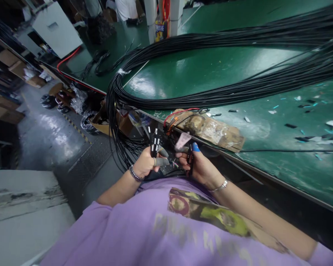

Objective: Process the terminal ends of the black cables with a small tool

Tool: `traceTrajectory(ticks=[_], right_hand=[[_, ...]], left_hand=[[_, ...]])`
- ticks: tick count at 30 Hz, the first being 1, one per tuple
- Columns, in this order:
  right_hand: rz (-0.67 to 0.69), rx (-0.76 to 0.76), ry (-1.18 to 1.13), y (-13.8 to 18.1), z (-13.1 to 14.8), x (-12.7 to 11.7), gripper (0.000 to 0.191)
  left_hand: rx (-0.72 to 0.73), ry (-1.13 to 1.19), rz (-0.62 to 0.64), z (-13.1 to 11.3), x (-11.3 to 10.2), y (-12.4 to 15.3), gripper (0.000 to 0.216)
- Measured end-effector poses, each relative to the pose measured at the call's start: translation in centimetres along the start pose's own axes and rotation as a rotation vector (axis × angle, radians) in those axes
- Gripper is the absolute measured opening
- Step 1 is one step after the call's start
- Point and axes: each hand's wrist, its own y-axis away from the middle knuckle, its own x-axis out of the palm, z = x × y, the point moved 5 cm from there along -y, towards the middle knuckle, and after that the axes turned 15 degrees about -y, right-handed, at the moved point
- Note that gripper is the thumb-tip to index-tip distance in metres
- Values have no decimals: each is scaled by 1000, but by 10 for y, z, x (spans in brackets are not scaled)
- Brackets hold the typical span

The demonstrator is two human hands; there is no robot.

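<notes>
My left hand (146, 162) is closed around several black cables (155, 144), whose upper ends carry white bands and point upward. Grey covers sit on some of its fingers. Close by on the right, my right hand (201, 166) is curled around a small black-handled tool (191, 164); its exact kind cannot be made out. A blue cover wraps the thumb. Just above those fingers is a pale pink piece (183, 140), and whether the hand holds it is unclear. Thin coloured wire ends (174, 163) show between the two hands.
A long bundle of black cable (183, 101) loops over the green table (199, 74) and hangs off its edge. Near that edge lies a taped brown cardboard pad (211, 131). Cable scraps (291, 126) litter the right side. An open carton (102, 123) stands below.
</notes>
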Motion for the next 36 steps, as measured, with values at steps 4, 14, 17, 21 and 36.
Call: traceTrajectory(ticks=[4, 14, 17, 21, 36], right_hand=[[-9, -40, 70, 6, 0, -3, 51], [34, -168, 467, 20, 10, 14, 35], [79, -171, 611, 21, 12, 20, 30], [84, -271, 826, 19, 14, 23, 18], [-26, -114, 287, 23, 0, 6, 36]], left_hand=[[-82, 23, 59, 27, 7, 3, 43], [-150, 193, 125, 37, 27, 4, 58], [-109, 200, 79, 35, 30, 3, 59], [-34, 167, -2, 33, 33, 1, 58], [-32, -159, 176, 36, 25, 20, 51]])
